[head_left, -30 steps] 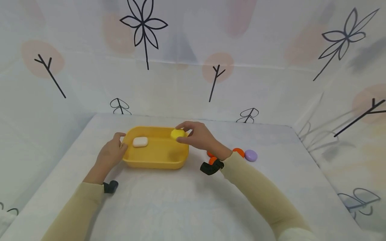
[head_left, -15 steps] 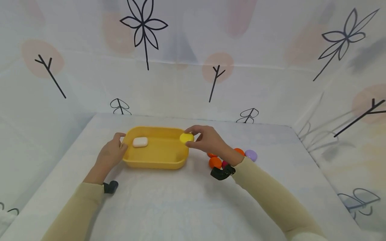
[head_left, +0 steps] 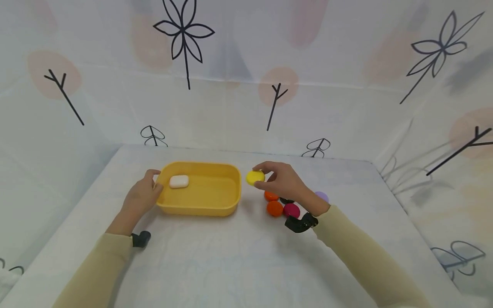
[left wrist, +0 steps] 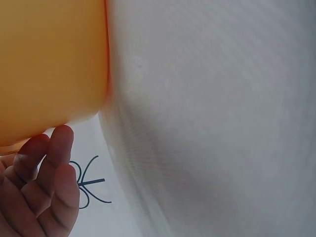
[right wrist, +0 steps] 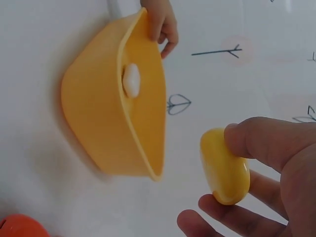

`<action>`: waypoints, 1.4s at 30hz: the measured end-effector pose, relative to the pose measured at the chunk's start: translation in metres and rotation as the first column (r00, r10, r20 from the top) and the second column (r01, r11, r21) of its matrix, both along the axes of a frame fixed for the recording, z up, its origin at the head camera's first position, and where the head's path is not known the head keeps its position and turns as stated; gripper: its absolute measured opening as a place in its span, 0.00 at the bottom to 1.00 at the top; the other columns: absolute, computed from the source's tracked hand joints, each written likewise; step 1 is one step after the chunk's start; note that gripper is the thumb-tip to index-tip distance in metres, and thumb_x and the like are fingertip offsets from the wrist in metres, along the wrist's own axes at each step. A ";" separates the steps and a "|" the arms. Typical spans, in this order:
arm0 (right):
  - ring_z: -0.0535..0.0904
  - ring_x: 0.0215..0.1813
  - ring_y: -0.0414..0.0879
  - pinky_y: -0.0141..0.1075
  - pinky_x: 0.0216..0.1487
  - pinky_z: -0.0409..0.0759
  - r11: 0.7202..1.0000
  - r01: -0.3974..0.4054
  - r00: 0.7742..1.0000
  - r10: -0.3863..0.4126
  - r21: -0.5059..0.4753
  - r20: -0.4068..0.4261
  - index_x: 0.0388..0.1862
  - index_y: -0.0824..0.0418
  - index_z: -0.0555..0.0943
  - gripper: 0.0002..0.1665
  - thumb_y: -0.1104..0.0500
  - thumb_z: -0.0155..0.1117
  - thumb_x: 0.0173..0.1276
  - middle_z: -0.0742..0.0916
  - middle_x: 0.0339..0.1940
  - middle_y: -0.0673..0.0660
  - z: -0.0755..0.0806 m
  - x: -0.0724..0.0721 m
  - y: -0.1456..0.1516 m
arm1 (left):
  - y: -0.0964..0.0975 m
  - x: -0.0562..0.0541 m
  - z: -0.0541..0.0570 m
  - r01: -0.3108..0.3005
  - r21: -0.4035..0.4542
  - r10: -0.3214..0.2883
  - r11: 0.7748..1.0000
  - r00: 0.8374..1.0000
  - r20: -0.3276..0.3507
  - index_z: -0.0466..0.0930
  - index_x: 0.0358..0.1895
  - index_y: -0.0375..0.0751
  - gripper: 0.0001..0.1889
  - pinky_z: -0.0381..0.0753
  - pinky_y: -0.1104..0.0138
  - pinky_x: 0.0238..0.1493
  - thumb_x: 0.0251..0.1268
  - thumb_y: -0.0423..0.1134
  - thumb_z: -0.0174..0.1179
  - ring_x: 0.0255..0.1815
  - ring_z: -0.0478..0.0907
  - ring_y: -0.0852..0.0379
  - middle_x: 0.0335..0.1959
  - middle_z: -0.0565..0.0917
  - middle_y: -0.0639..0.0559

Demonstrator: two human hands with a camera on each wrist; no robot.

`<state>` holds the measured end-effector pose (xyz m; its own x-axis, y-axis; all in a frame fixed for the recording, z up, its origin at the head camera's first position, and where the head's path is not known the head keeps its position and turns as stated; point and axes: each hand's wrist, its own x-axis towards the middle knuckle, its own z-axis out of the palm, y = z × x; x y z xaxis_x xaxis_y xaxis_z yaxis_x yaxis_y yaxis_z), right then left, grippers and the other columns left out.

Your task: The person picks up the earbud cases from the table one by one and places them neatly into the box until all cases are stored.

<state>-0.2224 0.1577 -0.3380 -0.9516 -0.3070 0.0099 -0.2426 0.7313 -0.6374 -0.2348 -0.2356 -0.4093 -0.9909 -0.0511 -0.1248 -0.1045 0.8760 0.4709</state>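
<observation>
My right hand (head_left: 284,180) pinches a glossy yellow rounded oblong piece (head_left: 255,177) between thumb and fingers, held up just right of the yellow tub (head_left: 200,211). In the right wrist view the yellow piece (right wrist: 224,168) is apart from the tub (right wrist: 94,98). My left hand (head_left: 142,194) grips the tub's left end at the rim; the left wrist view shows its curled fingers (left wrist: 60,148) against the outside wall. Inside the tub, toward the left, lies a white rounded block (head_left: 179,181).
On the table right of the tub sit orange rounded pieces (head_left: 274,208), a crimson one (head_left: 291,210), a black one (head_left: 286,200) and a lilac one (head_left: 321,196). My right forearm partly covers this group. A patterned cloth wall (head_left: 239,115) rises behind the table.
My right hand has moved right with the yellow piece, from over the tub's right end to outside its rim. More of the orange and crimson pieces shows. The left hand and tub stay put.
</observation>
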 end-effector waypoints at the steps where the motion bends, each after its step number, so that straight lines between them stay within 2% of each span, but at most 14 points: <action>1: 0.81 0.37 0.48 0.35 0.31 0.81 1.000 0.003 1.000 -0.003 -0.006 0.003 0.55 0.45 0.80 0.23 0.49 0.70 0.59 0.82 0.51 0.51 0.000 0.001 0.003 | 0.000 0.000 0.000 0.001 -0.002 -0.001 1.000 1.000 -0.002 0.50 0.73 0.39 0.30 0.71 0.65 0.28 0.68 0.44 0.39 0.30 0.71 0.50 0.41 0.73 0.40; 11: 0.81 0.38 0.48 0.36 0.33 0.80 1.000 0.020 1.000 -0.020 -0.007 -0.004 0.54 0.43 0.80 0.23 0.48 0.69 0.59 0.83 0.50 0.52 -0.002 0.006 0.024 | 0.000 0.000 0.000 0.004 -0.004 -0.004 1.000 1.000 0.001 0.50 0.73 0.39 0.31 0.71 0.65 0.29 0.68 0.44 0.39 0.31 0.71 0.50 0.42 0.73 0.39; 21: 0.81 0.39 0.47 0.36 0.30 0.79 0.998 0.049 0.999 -0.049 0.032 0.005 0.56 0.47 0.80 0.24 0.49 0.69 0.59 0.82 0.53 0.56 -0.003 0.012 0.040 | -0.002 -0.001 -0.003 0.015 0.004 -0.015 1.000 1.000 -0.011 0.50 0.72 0.38 0.31 0.70 0.66 0.25 0.67 0.43 0.38 0.27 0.70 0.52 0.37 0.72 0.42; 31: 0.81 0.37 0.47 0.35 0.32 0.80 0.995 0.080 0.996 -0.078 0.052 -0.034 0.56 0.51 0.80 0.24 0.50 0.68 0.60 0.83 0.50 0.58 -0.006 0.019 0.063 | -0.003 -0.002 -0.002 0.017 0.004 -0.017 1.000 1.000 -0.007 0.50 0.73 0.39 0.31 0.70 0.65 0.25 0.67 0.44 0.39 0.27 0.70 0.52 0.38 0.72 0.41; 42: 0.80 0.34 0.47 0.33 0.34 0.79 0.989 0.118 0.993 -0.116 0.093 -0.025 0.55 0.56 0.80 0.23 0.52 0.68 0.61 0.84 0.49 0.62 -0.015 0.029 0.087 | -0.002 0.000 -0.001 0.020 0.006 -0.020 1.000 1.000 0.003 0.50 0.73 0.39 0.31 0.70 0.65 0.25 0.68 0.44 0.39 0.26 0.70 0.52 0.37 0.72 0.41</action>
<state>-0.1933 0.2452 -0.3531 -0.9810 -0.1939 0.0052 -0.1634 0.8117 -0.5608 -0.2352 -0.2378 -0.4103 -0.9913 -0.0309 -0.1277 -0.0885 0.8751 0.4758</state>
